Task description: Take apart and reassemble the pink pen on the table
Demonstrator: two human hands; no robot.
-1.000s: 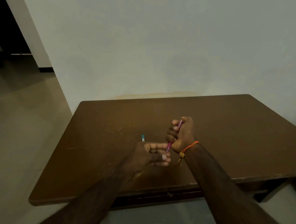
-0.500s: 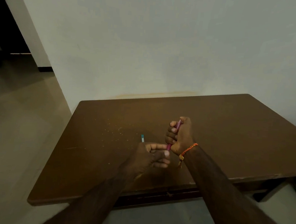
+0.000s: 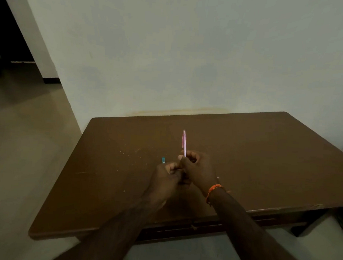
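Fingers [image 3: 192, 157] of our right hand [image 3: 199, 170] pinch the pink pen [image 3: 184, 144] – now upright, earlier fisted; left hand [image 3: 168, 175] curled at its base, grip unclear – reassembly likely underway.

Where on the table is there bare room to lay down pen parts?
The brown wooden table is bare right of the right hand, out to the right edge, and behind the pink pen toward the wall. It is crowded only left of the left hand: a small teal piece and pale crumbs.
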